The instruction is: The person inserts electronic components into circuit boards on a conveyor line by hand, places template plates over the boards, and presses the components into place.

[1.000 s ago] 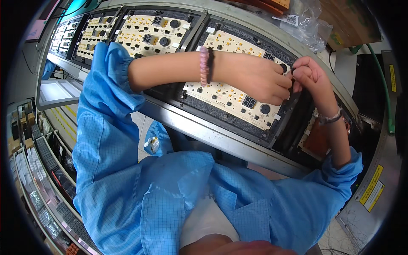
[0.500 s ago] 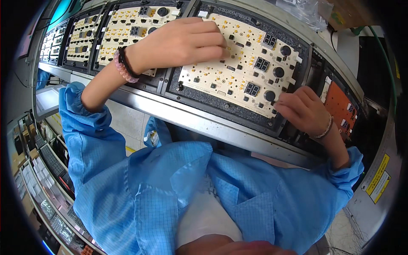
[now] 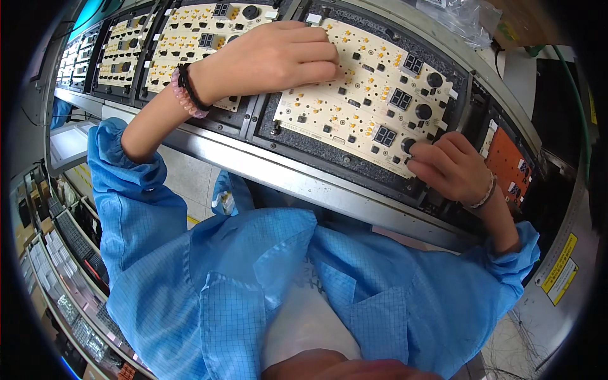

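Note:
A cream circuit board (image 3: 316,117) lies in a dark carrier (image 3: 304,140) in front of me, dotted with small yellow and black parts. Along its right side sit two-digit displays (image 3: 400,99) and round black buzzers (image 3: 424,111). My left hand (image 3: 278,58) reaches over the board's left part, fingers curled and pressed together; its fingertips are hidden behind the knuckles. At the lower right corner my right hand (image 3: 451,166) is closed, thumb and forefinger together beside the nearest buzzer (image 3: 408,145). Whatever either hand holds, if anything, does not show.
Further carriers with similar boards (image 3: 183,35) line up to the left. An orange board (image 3: 506,158) lies to the right. A metal rail (image 3: 253,158) runs along the near side. Clear plastic bags (image 3: 462,19) lie behind; racks of parts (image 3: 69,253) stand at lower left.
The boards and surroundings sit slightly farther right in the picture. Both hands keep nearly the same pose; the right fingers now overlap the nearest buzzer's edge.

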Tool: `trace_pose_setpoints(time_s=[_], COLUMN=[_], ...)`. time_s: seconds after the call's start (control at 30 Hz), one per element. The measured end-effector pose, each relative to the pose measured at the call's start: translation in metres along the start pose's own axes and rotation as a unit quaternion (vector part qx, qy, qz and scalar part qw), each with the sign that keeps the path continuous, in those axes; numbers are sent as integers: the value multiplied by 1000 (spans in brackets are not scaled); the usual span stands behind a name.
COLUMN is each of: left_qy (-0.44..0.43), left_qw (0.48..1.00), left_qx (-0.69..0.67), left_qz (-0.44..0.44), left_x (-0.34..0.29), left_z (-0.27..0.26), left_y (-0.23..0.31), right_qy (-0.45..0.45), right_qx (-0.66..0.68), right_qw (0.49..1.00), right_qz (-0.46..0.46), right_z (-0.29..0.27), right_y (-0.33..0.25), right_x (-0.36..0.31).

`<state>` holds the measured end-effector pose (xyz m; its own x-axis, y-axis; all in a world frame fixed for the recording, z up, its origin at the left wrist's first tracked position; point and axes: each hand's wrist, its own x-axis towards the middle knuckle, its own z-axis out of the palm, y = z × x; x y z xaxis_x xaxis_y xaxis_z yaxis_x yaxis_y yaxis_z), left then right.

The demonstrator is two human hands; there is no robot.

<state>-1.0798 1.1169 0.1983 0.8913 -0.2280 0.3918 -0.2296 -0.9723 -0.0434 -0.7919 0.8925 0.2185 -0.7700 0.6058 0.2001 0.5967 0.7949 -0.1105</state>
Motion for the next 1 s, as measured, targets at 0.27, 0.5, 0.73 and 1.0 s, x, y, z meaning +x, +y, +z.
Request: trace_pose_setpoints(time_s=[0.27, 0.5, 0.73, 1.0], left_qy=[-13, -21, -19, -26], left_qw=[1000, 999, 995, 992], left_qx=[0, -15, -28, -47], left_qz=[-22, -39, -96, -113], left_x=[-3, -4, -10, -18], left_z=[1, 2, 13, 14], left_y=[-2, -4, -6, -12], right_qy=[-10, -1, 6, 15], right_qx=[-11, 8, 35, 36], right_qw=[1000, 1000, 997, 995], right_qz=[-2, 19, 63, 94], right_z=[5, 7, 1, 5], right_y=[-3, -4, 2, 7], right_x=[0, -1, 2, 8])
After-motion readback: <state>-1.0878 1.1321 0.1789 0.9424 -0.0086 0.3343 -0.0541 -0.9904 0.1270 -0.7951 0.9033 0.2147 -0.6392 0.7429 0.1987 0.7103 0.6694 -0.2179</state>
